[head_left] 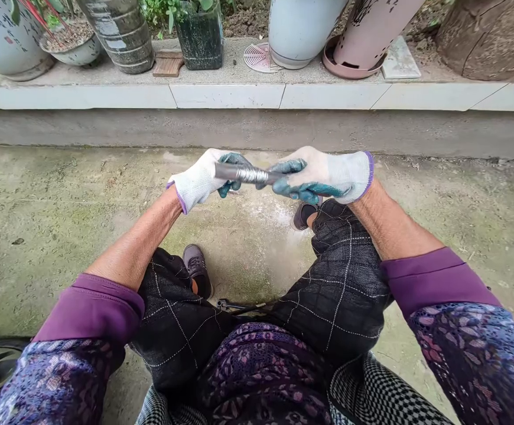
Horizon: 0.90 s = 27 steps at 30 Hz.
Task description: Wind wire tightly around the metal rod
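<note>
I hold a dark grey rod (227, 172) level in front of me, above the ground between my knees. Bright silvery wire, or something like it, is wound around its middle (251, 175). My left hand (210, 171), in a white work glove with a green-coated palm, is closed around the rod's left part. A matching glove covers my right hand (312, 173), whose fingers grip the rod's right end. Something dark and reddish shows under the right palm, perhaps more of the same rod; the fingers hide most of it.
Ahead runs a low white-tiled ledge (225, 95) bearing several plant pots, among them a pale blue pot (303, 29) and a pink pot (374, 29). A cut log (491, 41) stands at the right. White powdery marks (275, 218) spot the concrete floor between my feet.
</note>
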Tool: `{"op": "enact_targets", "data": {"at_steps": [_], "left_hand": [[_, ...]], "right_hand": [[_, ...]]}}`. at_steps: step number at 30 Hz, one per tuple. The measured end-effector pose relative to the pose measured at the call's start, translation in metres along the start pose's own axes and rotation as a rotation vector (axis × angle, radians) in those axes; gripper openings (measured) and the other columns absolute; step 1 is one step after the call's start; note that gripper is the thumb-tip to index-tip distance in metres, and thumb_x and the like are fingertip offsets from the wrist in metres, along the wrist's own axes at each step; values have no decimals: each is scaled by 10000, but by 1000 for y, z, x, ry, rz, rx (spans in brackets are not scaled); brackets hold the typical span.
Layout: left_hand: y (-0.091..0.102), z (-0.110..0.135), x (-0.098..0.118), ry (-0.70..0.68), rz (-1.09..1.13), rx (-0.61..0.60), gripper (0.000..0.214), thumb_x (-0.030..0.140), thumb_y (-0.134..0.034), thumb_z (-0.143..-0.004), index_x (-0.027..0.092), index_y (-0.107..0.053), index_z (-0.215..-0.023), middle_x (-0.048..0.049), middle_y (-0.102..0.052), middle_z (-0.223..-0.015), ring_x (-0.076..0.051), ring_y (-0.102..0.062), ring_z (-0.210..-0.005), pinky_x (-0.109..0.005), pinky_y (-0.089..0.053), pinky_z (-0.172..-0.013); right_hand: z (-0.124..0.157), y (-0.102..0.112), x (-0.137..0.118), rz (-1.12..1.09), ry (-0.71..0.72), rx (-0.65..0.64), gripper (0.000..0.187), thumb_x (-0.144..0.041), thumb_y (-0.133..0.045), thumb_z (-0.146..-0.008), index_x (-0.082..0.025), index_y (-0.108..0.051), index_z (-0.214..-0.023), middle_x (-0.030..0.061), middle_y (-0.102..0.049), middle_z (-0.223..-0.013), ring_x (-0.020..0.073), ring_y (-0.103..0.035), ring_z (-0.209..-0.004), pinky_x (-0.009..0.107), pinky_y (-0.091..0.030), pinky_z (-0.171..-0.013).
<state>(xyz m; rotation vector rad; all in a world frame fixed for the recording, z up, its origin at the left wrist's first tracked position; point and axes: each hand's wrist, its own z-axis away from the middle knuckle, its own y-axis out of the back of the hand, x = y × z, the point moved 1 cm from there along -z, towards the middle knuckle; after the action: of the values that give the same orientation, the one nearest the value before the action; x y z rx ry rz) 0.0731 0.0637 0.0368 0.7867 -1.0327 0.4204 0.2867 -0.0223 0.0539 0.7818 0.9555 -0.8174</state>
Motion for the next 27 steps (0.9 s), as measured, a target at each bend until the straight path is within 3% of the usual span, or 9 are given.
{"op": "enact_targets", "data": {"at_steps": [5,9,14,18,21,24,27], "left_hand": [[10,11,4,29,-165,25,154,110,-647,-800,131,-785,-867,22,-642,-628,-64,-471,-528,-192,-349,-485],[9,17,8,47,-253,1,182,112,-628,-820,131,-791,-900,27,-618,-618,-59,-444,-498,-202,-308,-457],[2,16,10,68,-173,24,174,114,-621,-847,129,-791,-883,-38,-686,-670,-69,-457,-444,-244,-317,-454],[-5,13,6,57,-47,-6,241,117,-605,-869,91,-794,-1016,-63,-720,-698,-73,-458,-442,-245,-349,-456],[-8,9,4,55,43,-4,248,111,-623,-869,70,-784,-1053,-46,-698,-658,-69,-456,-421,-238,-360,-430],[-7,5,2,37,126,5,222,140,-653,-872,79,-781,-1043,-44,-699,-671,-66,-479,-414,-226,-379,-413],[-6,2,0,13,147,-4,181,187,-712,-858,100,-783,-1000,-37,-686,-652,-58,-490,-418,-208,-386,-415]], "right_hand": [[-11,2,14,371,-40,-109,269,-408,-741,-801,-212,-786,-979,-34,-576,-658,105,-453,-541,248,-338,-474],[-24,-1,14,721,-70,22,199,-326,-687,-839,-195,-786,-952,-11,-626,-691,129,-503,-606,274,-363,-551],[-28,2,11,866,-88,240,283,-343,-651,-876,-190,-797,-1063,56,-713,-780,188,-584,-665,324,-372,-594],[-25,10,13,837,-45,406,351,-401,-672,-883,-210,-789,-1152,59,-735,-845,197,-598,-701,330,-397,-623],[-22,12,12,744,18,471,302,-349,-681,-882,-184,-785,-1112,27,-673,-762,155,-535,-654,312,-391,-609],[-16,11,5,425,9,527,235,-364,-699,-889,-175,-763,-1015,-9,-555,-646,118,-443,-560,279,-354,-502],[-8,9,-2,65,11,462,271,-406,-758,-868,-186,-745,-1027,-28,-501,-616,93,-383,-500,243,-311,-408]]}}
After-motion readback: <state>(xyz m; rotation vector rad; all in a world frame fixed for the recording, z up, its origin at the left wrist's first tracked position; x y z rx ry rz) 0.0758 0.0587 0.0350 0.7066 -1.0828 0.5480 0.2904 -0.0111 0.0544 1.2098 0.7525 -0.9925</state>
